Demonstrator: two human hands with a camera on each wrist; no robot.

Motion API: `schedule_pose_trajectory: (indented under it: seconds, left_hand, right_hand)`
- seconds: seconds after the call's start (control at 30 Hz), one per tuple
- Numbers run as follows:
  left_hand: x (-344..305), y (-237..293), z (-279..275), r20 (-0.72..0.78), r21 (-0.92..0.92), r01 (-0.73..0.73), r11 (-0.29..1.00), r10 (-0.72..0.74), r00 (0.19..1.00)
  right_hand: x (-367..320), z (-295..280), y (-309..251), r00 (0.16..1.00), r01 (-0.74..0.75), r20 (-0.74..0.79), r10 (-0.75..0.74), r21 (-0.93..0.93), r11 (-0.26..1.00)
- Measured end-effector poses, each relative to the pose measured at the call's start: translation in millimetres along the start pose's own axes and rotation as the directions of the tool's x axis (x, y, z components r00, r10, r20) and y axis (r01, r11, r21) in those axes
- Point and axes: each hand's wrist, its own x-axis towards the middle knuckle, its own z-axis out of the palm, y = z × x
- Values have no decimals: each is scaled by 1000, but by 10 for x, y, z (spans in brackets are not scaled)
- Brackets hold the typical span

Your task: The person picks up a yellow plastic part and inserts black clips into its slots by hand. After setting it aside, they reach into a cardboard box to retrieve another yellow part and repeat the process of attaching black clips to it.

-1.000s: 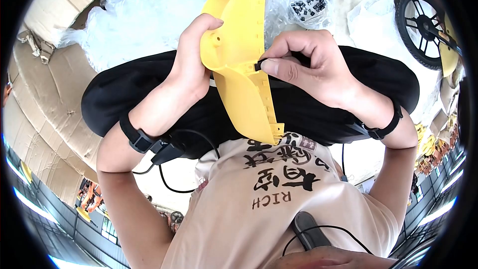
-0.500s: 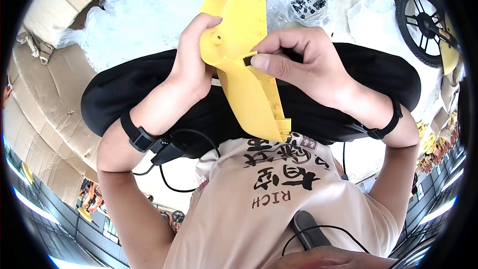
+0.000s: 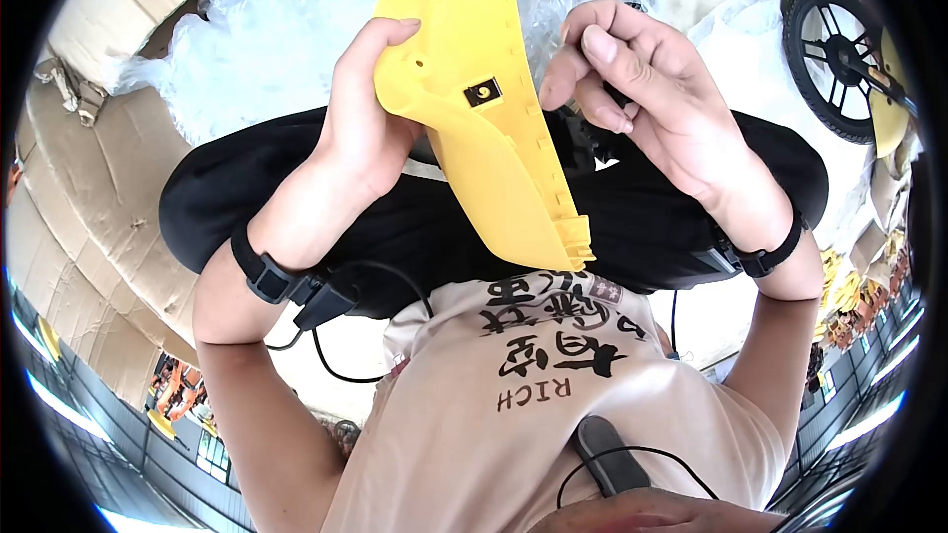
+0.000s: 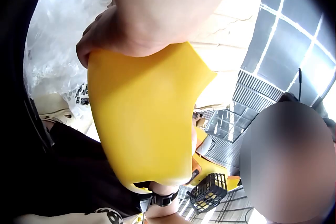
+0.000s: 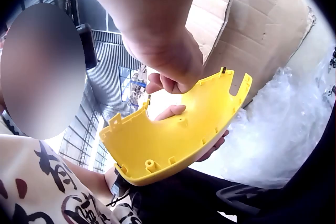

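A curved yellow plastic shell (image 3: 469,158) hangs over the lap, its ribbed inner side towards the head camera. My left hand (image 3: 360,114) grips its left edge, with the thumb over the rim and the other fingers hidden behind. On the shell's inner side sits a small black clip (image 3: 483,92) with a pale round mark. My right hand (image 3: 657,89) is raised just right of the shell, apart from the clip, its fingers loosely bent. In the right wrist view the right hand (image 5: 176,71) overlaps the shell (image 5: 173,140). The left wrist view shows the shell's smooth outside (image 4: 142,113).
Clear plastic wrap (image 3: 286,30) lies beyond the knees. A bag with small black pieces (image 4: 81,94) shows in the left wrist view. Cardboard (image 3: 109,197) covers the floor at left. A black spoked wheel (image 3: 839,59) stands at right. Black trousers (image 3: 267,178) lie beneath the shell.
The right thumb and fingers, earlier pinching the black clip at the shell, have let go and moved away to the right. The clip now sits on the shell, which has turned slightly and shifted left.
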Motion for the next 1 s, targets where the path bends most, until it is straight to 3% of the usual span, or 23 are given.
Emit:
schedule_pose_trajectory:
  seconds: [0.17,0.23,0.3,0.37,0.63,0.93,1.0]
  left_hand:
    - [13,42,0,-54,-3,18,1000,-18,998]
    - [11,44,18,-52,-16,5,1000,-6,999]
    - [18,55,11,-57,-26,-8,1000,7,998]
    - [25,67,-20,-29,-24,0,1000,0,1000]
    - [1,118,4,-82,-73,-63,995,57,995]
    - [27,160,-41,-124,-82,-126,989,115,986]
    - [40,183,-55,-153,-69,-141,988,129,980]
  right_hand:
    - [-20,17,-84,999,-42,4,42,4,999]
    - [-10,14,-74,999,-39,23,36,125,991]
    - [-18,41,-91,999,-48,27,46,106,993]
    - [-13,67,-86,1000,3,1,-3,-25,1000]
    - [-23,-28,-38,1000,-3,20,3,-16,1000]
    - [-44,14,-108,998,-61,-16,60,-165,984]
    - [-27,-11,-88,998,67,3,-68,-184,981]
